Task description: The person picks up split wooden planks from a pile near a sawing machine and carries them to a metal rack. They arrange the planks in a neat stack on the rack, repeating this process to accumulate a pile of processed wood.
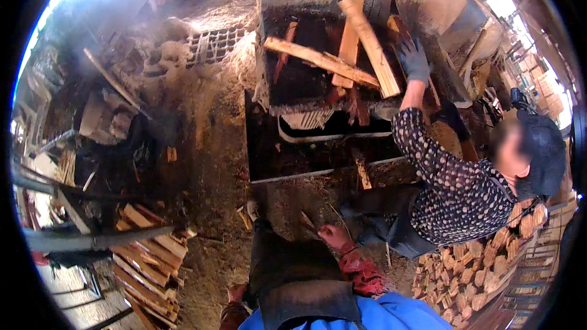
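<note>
My right hand (335,236) hangs low beside my dark apron (287,256), its fingers partly curled. A thin wood sliver (307,220) shows by its fingertips; I cannot tell whether the hand touches it. Close to my other hip is my left hand (236,293), its fingers mostly hidden. Ahead stands a dark metal machine bed (306,110) bearing a long split board (321,61), a thicker wood piece (372,46) and a reddish board under them. At its right side, a co-worker's grey-gloved hand (414,61) reaches over another wood piece (396,24).
The co-worker (458,201) in a spotted shirt bends in from the right. Behind them lies a heap of split firewood (471,275). Slabs of wood (150,263) are stacked at lower left by a metal rail (98,239). Sawdust surrounds a floor grate (214,44).
</note>
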Demonstrator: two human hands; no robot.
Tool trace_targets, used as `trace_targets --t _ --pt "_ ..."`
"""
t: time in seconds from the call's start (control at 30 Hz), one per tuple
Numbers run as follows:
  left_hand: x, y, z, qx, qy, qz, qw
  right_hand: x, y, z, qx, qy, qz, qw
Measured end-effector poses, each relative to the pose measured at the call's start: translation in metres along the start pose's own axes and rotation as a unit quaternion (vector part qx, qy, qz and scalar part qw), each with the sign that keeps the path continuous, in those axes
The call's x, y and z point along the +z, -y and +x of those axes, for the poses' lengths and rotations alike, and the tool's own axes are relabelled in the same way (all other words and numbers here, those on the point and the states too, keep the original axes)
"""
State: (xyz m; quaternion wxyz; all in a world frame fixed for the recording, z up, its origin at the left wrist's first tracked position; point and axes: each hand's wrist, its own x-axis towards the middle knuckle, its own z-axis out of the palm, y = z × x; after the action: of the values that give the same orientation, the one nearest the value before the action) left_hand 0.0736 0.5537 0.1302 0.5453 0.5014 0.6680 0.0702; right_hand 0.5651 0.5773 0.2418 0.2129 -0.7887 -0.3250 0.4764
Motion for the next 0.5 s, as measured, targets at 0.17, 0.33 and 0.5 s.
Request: trace_targets --t 0.17,0.33,0.5 --pt "-0.03 -0.104 0.135 -0.04 0.003 0.128 0.991 -0.021 0.07 0.031 -0.066 -0.104 -0.042 0.992" --pt "-0.058 -0.261 0.237 0.119 0.054 -0.18 0.975 -0.08 0.174 0.05 -0.18 -0.226 -0.013 0.957" --pt "-0.039 -0.521 0.183 0.214 0.146 -0.203 0.944 -0.179 0.281 0.05 -0.284 -0.325 -0.008 0.902"
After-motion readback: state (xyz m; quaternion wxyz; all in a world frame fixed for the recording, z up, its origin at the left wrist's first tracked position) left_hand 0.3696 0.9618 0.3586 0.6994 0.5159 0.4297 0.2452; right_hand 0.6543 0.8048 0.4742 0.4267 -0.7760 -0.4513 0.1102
